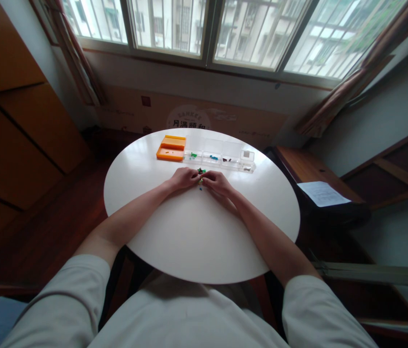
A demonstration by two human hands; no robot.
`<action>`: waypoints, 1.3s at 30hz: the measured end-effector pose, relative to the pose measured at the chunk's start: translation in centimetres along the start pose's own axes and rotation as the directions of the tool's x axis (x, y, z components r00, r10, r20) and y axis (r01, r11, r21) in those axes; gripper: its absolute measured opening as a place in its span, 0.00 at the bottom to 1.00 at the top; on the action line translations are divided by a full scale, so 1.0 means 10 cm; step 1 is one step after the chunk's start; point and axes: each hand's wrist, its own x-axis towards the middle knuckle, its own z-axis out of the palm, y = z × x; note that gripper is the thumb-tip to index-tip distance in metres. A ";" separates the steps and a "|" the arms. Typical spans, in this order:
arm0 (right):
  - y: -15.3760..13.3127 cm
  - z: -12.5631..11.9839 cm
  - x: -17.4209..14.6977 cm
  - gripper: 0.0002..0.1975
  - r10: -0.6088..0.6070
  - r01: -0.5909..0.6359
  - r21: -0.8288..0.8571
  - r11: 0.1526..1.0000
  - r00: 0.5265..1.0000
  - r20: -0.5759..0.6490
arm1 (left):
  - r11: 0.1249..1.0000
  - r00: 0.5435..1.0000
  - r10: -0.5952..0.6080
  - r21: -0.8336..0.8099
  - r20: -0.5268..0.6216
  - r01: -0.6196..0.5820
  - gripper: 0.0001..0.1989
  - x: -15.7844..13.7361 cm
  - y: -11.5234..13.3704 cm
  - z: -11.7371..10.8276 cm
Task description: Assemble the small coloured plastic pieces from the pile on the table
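Near the middle of a round white table (189,232), my left hand (185,179) and my right hand (218,182) meet with fingertips close together. Both are closed in a pinch around a small cluster of green and dark plastic pieces (202,171). It looks like tiny building bricks, but the fingers hide part of it. Some yellowish-green bits show between the fingertips. Just below them, a tiny blue piece (200,189) lies on the tabletop.
Beyond my hands stand an orange tray (170,157) with a few tiny bits and a clear compartment box (207,163) with its lids raised. Its compartments hold green pieces (193,155), blue pieces (214,158) and dark pieces (227,160). A paper sheet (323,193) lies at the right.
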 end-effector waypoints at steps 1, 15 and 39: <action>0.00 0.00 0.00 0.14 0.000 0.000 0.002 1.000 1.000 -0.001 | 1.000 1.000 0.000 -0.007 -0.002 0.000 0.23 0.00 0.00 0.00; 0.03 0.00 0.01 0.14 -0.023 0.023 -0.004 1.000 1.000 -0.008 | 1.000 1.000 0.010 0.003 -0.003 -0.010 0.23 0.00 -0.01 0.01; 0.03 0.01 -0.01 0.14 0.011 -0.011 0.018 1.000 1.000 -0.005 | 1.000 1.000 0.005 0.005 -0.023 -0.005 0.23 0.01 -0.02 0.04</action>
